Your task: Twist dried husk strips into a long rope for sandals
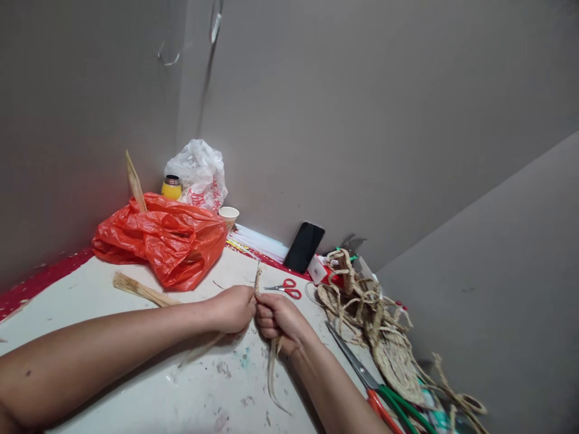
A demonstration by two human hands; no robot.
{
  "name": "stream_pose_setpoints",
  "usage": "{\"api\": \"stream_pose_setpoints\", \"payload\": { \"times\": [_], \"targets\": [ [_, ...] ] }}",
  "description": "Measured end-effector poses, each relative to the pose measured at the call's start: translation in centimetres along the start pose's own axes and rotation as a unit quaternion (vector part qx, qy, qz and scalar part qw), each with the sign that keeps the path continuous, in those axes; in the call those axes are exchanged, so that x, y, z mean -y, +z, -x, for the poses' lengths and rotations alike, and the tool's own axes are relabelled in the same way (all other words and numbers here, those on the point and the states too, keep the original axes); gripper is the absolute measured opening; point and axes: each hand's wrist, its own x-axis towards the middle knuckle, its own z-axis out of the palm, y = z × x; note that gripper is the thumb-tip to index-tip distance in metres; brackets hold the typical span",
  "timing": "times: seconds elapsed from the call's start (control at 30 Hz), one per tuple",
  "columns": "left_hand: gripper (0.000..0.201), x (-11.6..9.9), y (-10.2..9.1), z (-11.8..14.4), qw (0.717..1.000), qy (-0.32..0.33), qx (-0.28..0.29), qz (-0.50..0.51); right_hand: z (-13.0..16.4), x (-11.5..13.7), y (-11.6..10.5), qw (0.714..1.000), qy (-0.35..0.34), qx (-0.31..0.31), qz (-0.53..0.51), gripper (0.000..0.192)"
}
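Observation:
My left hand [234, 310] and my right hand [277, 319] meet above the white tabletop, both fists closed around dry straw-coloured plant strips. A short twisted straw cord [258, 279] sticks up between the two thumbs. Below my right fist dangle loose strips [272, 377], and another pale strip trails under my left wrist. Just beyond my right hand lie small red-handled scissors [289, 288]. A flat dry leaf strip [140, 289] rests behind my left forearm. What is inside the fists is mostly hidden.
At the back left sit a red plastic bag [167, 241], a white bag [199, 172], a yellow jar [171, 188] and a paper cup [228, 216]. A phone [304, 247] leans on the wall. Woven straw pieces [393, 355] and large scissors [362, 371] occupy the right side.

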Motion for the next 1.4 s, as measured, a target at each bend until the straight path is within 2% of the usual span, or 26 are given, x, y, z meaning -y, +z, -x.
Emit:
{"api": "stream_pose_setpoints", "payload": {
  "times": [0.1,0.17,0.3,0.4,0.43,0.47,0.5,0.57,0.6,0.63,0.77,0.87,1.03,1.17,1.3,1.4],
  "targets": [
    [0.016,0.0,0.8,0.0,0.991,0.054,-0.093,-0.074,0.1,0.0,0.1,1.0,0.006,0.009,-0.02,0.032],
    [0.017,0.1,1.3,0.0,0.991,0.059,-0.104,-0.065,0.1,-0.1,0.1,1.0,0.001,0.012,-0.028,0.032],
    [0.024,0.0,1.3,0.3,0.999,0.025,-0.043,0.009,0.2,-0.2,0.0,0.999,-0.011,0.024,-0.033,0.029],
    [0.023,-0.7,-0.3,0.4,0.999,0.001,0.026,0.019,0.4,0.2,-0.2,0.999,-0.009,0.042,-0.027,0.025],
    [0.021,-1.0,-1.1,0.3,1.0,-0.008,0.03,0.005,0.4,0.4,-0.3,0.999,-0.007,0.048,-0.023,0.024],
    [0.02,-1.2,-1.9,0.1,1.0,-0.014,0.014,-0.015,0.5,0.6,-0.5,0.998,-0.006,0.054,-0.019,0.023],
    [0.019,-1.2,-2.6,-0.1,0.999,-0.003,-0.025,-0.036,0.5,0.7,-0.6,0.998,-0.005,0.06,-0.014,0.022],
    [0.015,-1.0,-3.4,-0.8,0.99,0.052,-0.121,-0.053,0.3,0.9,-0.9,0.997,-0.003,0.071,-0.004,0.019],
    [0.014,-0.7,-3.5,-1.2,0.987,0.069,-0.139,-0.039,0.3,0.9,-1.1,0.997,-0.002,0.077,0.002,0.019],
    [0.013,-0.4,-3.2,-1.7,0.989,0.073,-0.132,-0.012,0.2,0.9,-1.3,0.997,-0.001,0.081,0.007,0.02],
    [0.019,0.9,-1.3,-2.9,0.995,0.012,0.017,0.096,0.0,0.9,-1.9,0.994,0.006,0.102,0.03,0.021],
    [0.02,1.2,-0.8,-3.3,0.994,0.019,0.034,0.104,0.0,1.1,-2.5,0.993,0.012,0.111,0.049,0.02],
    [0.021,1.2,-1.7,-3.4,0.994,0.06,0.061,0.067,0.2,1.4,-3.3,0.989,-0.003,0.105,0.104,0.018],
    [0.024,1.2,-1.8,-3.6,0.994,0.055,0.078,0.058,0.5,1.5,-3.4,0.965,-0.058,0.073,0.245,0.02],
    [0.023,1.1,-1.1,-3.7,0.996,0.036,0.054,0.061,0.7,1.3,-2.9,0.909,-0.126,0.011,0.396,0.019],
    [0.022,1.1,-0.8,-3.5,0.996,0.016,0.041,0.084,0.8,1.1,-2.5,0.874,-0.17,-0.03,0.453,0.018]
  ]
}}
